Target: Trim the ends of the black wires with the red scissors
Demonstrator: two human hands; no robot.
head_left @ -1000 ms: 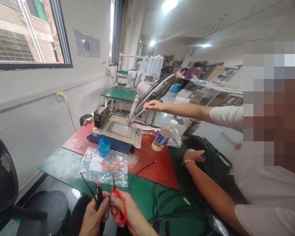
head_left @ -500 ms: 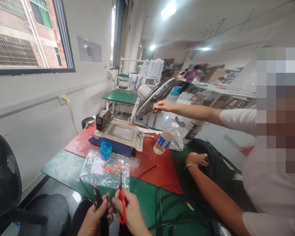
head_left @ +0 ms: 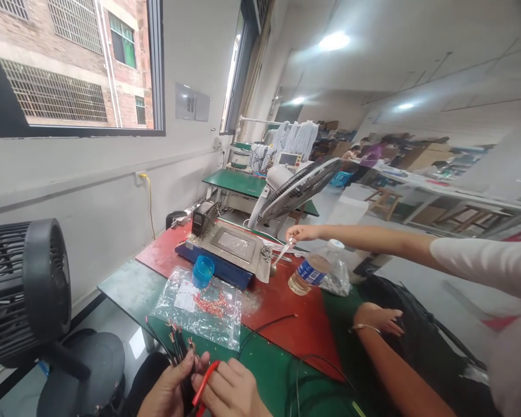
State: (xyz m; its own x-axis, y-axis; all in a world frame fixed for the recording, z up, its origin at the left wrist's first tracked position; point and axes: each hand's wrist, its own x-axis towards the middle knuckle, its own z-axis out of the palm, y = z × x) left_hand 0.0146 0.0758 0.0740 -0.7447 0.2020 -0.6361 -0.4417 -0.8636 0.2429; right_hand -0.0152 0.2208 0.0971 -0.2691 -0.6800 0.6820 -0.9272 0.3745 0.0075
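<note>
My left hand [head_left: 170, 387] is closed around a bundle of black cables [head_left: 178, 343], whose stripped ends and thin coloured wires stick up past the thumb. Close beside it, my right hand [head_left: 237, 389] grips red-handled scissors [head_left: 205, 382]; the blades are hidden in this view. The fingertips of both hands come together near the wire ends. Just beyond lies a clear plastic bag [head_left: 167, 301] with red and pale scraps [head_left: 211, 304] on it. A blue cup [head_left: 204, 271] stands at the bag's far edge.
A blue-based machine [head_left: 215, 267] with a metal top sits on the red mat [head_left: 306, 324]. At right, a co-worker's hand [head_left: 303, 233] holds a spoon-like tool [head_left: 281, 258] near it. A bottle [head_left: 308, 275] and black cable coils [head_left: 395, 301] lie right; a black fan [head_left: 21, 289] stands left.
My view has turned left. The scissors have tipped from upright, and their blades no longer show. The co-worker's far hand has come lower, beside the machine, with the spoon-like tool now visible.
</note>
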